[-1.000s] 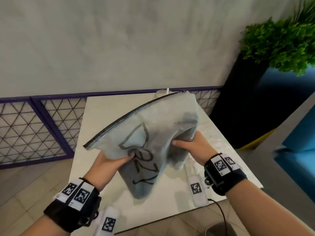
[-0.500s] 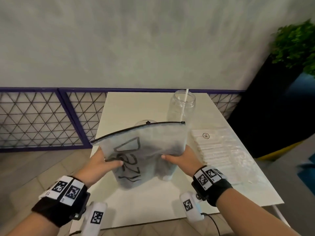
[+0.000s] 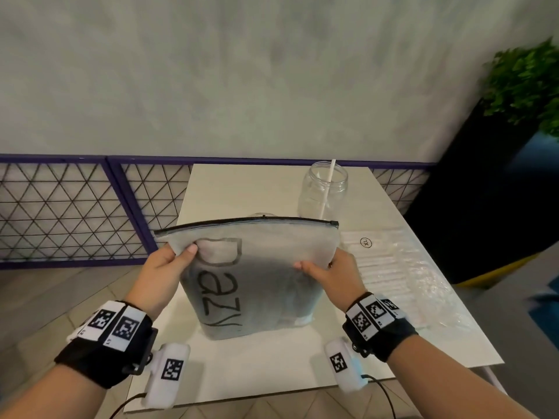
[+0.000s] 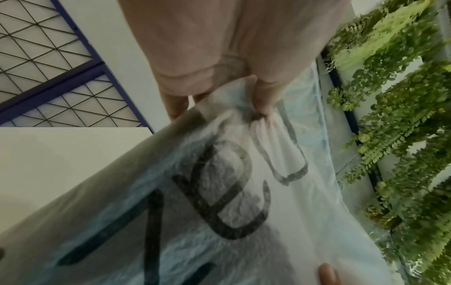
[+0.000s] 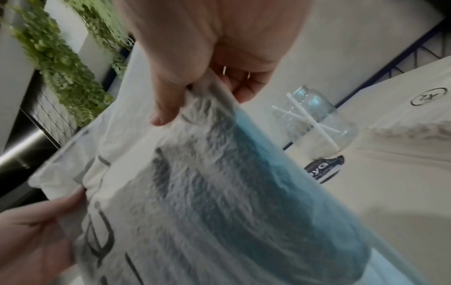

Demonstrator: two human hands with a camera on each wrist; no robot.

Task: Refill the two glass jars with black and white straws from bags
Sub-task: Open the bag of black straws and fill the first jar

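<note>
Fence panels with the purple frame sit off to the left, then comes the left hand, thumb on front and fingers tucked behind, pinching the upper left corner of the frosted zip bag. That bag stands upright on the white table, bottom edge resting on it, zipper strip running left to right along the top and looking closed to me. Dark stuff shows through the plastic, so I'd guess black straws, standing up and down inside. The right hand pinches the bag's right edge the same way.

Key bit for what's next: that zipper line lies just above both grips, and its slider seems parked at the right end, so the right hand is closer to it. One glass jar stands behind the bag toward the right with a white straw leaning in it. Another jar's rim barely peeks over the zipper. Flat pack of white straws lies on the table further right.
</note>
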